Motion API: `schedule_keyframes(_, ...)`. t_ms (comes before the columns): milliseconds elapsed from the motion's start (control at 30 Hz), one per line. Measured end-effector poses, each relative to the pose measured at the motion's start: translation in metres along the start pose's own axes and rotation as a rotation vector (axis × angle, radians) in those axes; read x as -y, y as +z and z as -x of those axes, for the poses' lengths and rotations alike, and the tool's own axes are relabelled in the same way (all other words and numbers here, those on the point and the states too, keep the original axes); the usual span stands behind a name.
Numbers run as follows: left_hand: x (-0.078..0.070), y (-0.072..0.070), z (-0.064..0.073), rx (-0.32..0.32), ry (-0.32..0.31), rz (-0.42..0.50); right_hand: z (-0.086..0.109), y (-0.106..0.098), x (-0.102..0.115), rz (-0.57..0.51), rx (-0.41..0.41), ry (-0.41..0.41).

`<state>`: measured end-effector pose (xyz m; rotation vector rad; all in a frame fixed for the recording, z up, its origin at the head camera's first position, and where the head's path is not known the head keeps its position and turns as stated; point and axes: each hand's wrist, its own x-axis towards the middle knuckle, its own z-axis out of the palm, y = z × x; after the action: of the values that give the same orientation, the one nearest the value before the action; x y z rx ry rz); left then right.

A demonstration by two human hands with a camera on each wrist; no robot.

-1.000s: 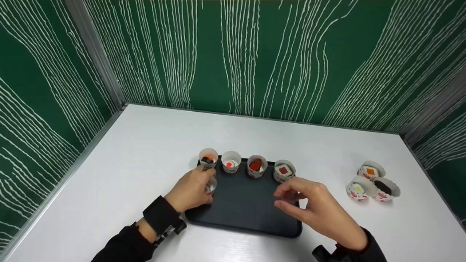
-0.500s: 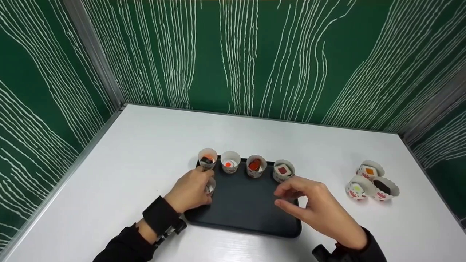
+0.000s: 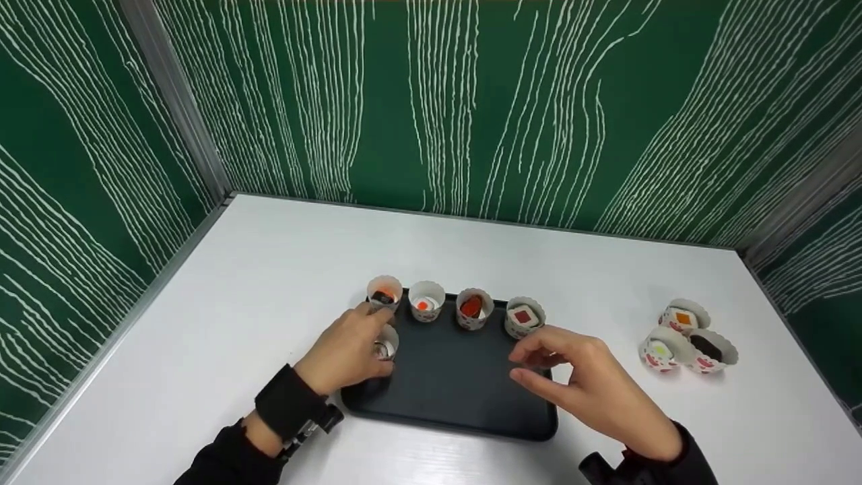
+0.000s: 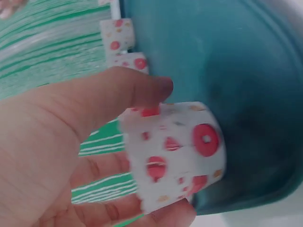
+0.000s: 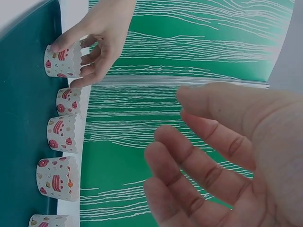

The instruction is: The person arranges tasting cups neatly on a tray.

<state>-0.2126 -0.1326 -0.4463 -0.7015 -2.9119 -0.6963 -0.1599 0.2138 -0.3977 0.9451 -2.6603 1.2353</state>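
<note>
A paper baking cup (image 4: 175, 151) printed with red sweets stands on the left part of the dark tray (image 3: 458, 391). My left hand (image 3: 347, 353) grips this cup, thumb on one side and fingers on the other. Inside it lies something pale, mostly hidden in the head view. Over the tray's right side hovers my right hand (image 3: 579, 377), fingers loosely bent and holding nothing. Along the tray's far edge stand more paper cups: one with an orange and black piece (image 3: 384, 296), one with a white piece with a red dot (image 3: 425, 303), one with a red piece (image 3: 471, 308), and one with a white piece with a dark red square (image 3: 524, 315).
To the right on the white table (image 3: 269, 249) three paper cups stand close together: one with an orange-centred piece (image 3: 685, 316), one with a yellow-green-centred piece (image 3: 663, 350), and one with a dark piece (image 3: 710, 350). Green panels (image 3: 498, 114) with white lines enclose the table.
My left hand has shifted slightly left and its fingers have drawn back a little, so more of the gripped cup shows. My right hand stays nearly still.
</note>
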Motion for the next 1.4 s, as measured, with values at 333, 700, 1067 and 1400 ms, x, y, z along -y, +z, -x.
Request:
schedule_keyframes(333,-0.024,-0.028,0.005,-0.172,-0.063,0.008,0.001,-0.012,-0.006,0.044,-0.057,0.029)
schedule_keyframes(700,-0.051,-0.037,0.011,-0.286,0.062,0.139,0.003,-0.035,-0.030,0.147,-0.099,0.194)
schedule_keyframes(1067,-0.055,-0.039,0.015,-0.337,0.145,0.124,0.010,-0.112,-0.091,0.256,-0.122,0.349)
schedule_keyframes(1400,-0.054,-0.041,0.015,-0.332,0.143,0.148,0.011,-0.164,-0.149,0.365,0.002,0.636)
